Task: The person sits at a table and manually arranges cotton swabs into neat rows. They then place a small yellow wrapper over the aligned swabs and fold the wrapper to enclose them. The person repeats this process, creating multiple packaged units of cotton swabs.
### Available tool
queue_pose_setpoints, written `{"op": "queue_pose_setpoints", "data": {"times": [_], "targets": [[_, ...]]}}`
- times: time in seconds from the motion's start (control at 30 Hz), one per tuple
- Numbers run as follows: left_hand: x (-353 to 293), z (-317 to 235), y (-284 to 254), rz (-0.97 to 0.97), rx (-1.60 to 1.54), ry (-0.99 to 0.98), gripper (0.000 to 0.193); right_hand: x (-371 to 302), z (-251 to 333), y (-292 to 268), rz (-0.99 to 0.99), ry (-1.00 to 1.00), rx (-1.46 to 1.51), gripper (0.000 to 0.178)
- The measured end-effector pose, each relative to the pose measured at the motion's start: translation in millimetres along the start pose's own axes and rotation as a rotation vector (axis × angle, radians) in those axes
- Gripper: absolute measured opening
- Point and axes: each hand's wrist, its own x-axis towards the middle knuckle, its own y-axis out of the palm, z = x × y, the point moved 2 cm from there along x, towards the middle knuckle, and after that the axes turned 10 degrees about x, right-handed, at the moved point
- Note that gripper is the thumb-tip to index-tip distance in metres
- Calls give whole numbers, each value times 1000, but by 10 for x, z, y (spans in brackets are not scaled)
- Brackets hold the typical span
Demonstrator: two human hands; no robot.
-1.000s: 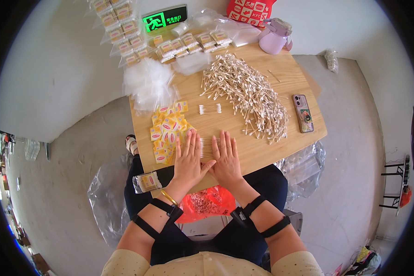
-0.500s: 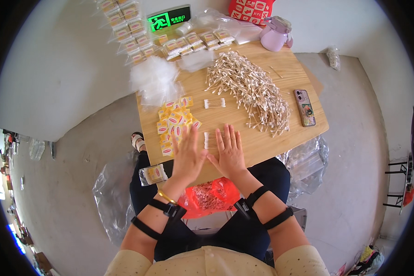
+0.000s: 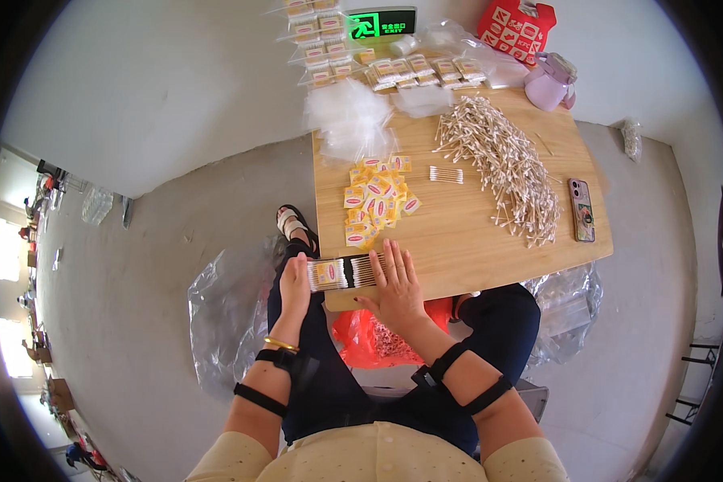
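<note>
At the table's near left corner, my left hand (image 3: 295,287) has its fingers closed at the outer end of a clear packet of cotton swabs (image 3: 326,274) with a yellow and white card in it. Beside the packet shows a black strip (image 3: 348,271). A row of loose cotton swabs (image 3: 365,270) lies against that strip, its right end under my right hand (image 3: 399,283). The right hand is flat, fingers stretched out. A second small row of swabs (image 3: 446,174) lies farther back, left of the big heap of swabs (image 3: 502,165). Yellow and white cards (image 3: 377,201) are piled behind the hands.
Clear plastic bags (image 3: 349,120) and filled packets (image 3: 426,72) line the back, near a green-lit sign (image 3: 383,26). A lilac jug (image 3: 549,83), red bag (image 3: 516,30) and phone (image 3: 582,210) stand or lie rightward. Below the edge hangs a red plastic bag (image 3: 386,337).
The view has swung left. My right hand has moved left with the near row of swabs, up to the packet. My left hand has gone from the table top to the packet's outer end.
</note>
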Motion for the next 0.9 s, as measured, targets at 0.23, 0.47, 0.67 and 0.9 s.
{"op": "queue_pose_setpoints", "data": {"times": [0.23, 0.47, 0.67, 0.9], "targets": [[137, 172, 336, -111, -59, -94, 67, 46, 101, 56, 17, 39, -33, 104], [99, 169, 461, 31, -534, -263, 55, 88, 251, 158, 4, 82, -5, 108], [84, 141, 375, -59, -368, -110, 58, 176, 443, 286, 28, 87, -46, 110], [92, 32, 84, 106, -468, -296, 69, 54, 145, 75, -20, 131, 19, 103]]}}
